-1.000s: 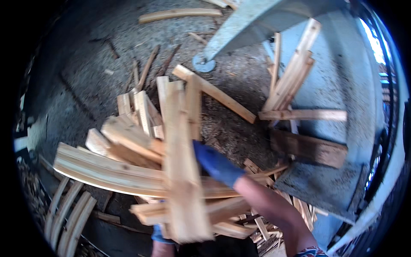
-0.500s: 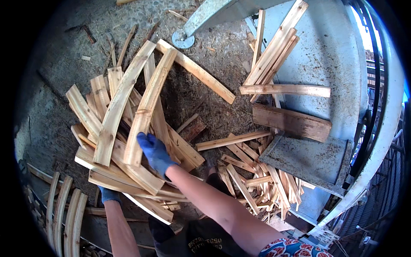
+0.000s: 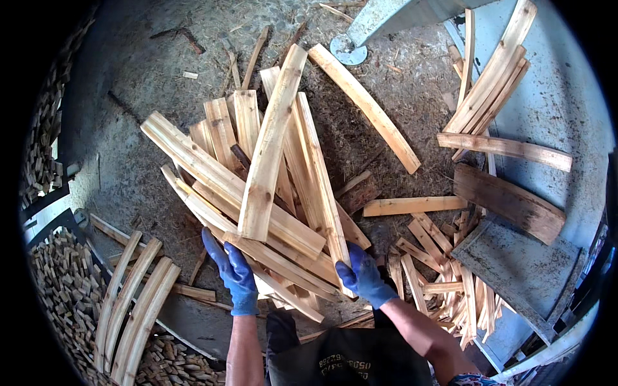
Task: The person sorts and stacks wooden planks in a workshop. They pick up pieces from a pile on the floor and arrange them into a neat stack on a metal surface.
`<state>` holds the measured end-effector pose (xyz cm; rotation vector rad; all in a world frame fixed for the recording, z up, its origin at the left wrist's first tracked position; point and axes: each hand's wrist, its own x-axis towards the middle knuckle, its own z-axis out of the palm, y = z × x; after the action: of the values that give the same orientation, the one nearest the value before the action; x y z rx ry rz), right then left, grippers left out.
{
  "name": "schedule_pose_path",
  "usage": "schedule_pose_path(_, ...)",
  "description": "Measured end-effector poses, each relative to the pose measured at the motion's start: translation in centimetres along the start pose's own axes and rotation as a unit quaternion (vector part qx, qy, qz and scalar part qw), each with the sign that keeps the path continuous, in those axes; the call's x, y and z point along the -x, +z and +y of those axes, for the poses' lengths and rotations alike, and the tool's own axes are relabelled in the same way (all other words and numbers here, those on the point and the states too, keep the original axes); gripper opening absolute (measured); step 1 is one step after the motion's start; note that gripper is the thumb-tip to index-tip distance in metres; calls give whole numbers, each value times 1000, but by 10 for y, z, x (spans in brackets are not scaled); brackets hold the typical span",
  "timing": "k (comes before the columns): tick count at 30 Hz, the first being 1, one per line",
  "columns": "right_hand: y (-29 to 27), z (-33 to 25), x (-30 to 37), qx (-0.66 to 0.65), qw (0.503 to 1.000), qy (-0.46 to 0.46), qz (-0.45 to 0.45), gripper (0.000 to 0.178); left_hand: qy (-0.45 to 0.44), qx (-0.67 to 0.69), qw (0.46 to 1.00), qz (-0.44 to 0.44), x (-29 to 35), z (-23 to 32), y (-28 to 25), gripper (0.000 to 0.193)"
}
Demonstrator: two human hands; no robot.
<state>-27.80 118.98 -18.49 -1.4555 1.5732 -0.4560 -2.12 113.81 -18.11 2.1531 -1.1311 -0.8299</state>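
A loose heap of long wooden slats [image 3: 283, 225] lies in front of me, fanned out at several angles. On the heap's right side, my right hand [image 3: 365, 273], in a blue glove, grips the near end of a long slat [image 3: 320, 193]. My left hand [image 3: 232, 270], also gloved in blue, is at the near left side of the heap with fingers stretched out and thumb apart. It is close to the slat ends; whether it touches them I cannot tell. Another slat [image 3: 273, 145] rests on top, crossing those below.
Short wood pieces [image 3: 473, 296] are piled at right, beside a metal plate [image 3: 515, 257]. More slats [image 3: 492, 83] and a dark board [image 3: 508, 202] lie against grey metal. One slat [image 3: 364, 106] lies alone on the floor. Curved-looking slats [image 3: 138, 309] and stacked wood [image 3: 64, 270] are at left.
My right hand has swung the near end of its slat rightward across the heap. My left hand has come out from beneath the slats. The whole view has shifted, moving the scene rightward.
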Motion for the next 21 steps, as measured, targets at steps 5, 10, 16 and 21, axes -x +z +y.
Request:
schedule_pose_path(5, -40, 62, 4, -102, 945, 284, -128, 22, 5, 91, 995, 46, -7, 20, -7, 47)
schedule_pose_path(10, -42, 86, -33, 269, 934, 188, -140, 38, 180, -224, 957, -30, -50, 54, 10, 73)
schedule_pose_path(16, -28, 90, -23, 373, 919, 33, -122, 66, 188, -281, 938, -75, -43, 47, 11, 69)
schedule_pose_path(21, -82, 104, -57, 147, 988, 10, -51, 70, 126, -238, 954, -130, -8, 55, -11, 58)
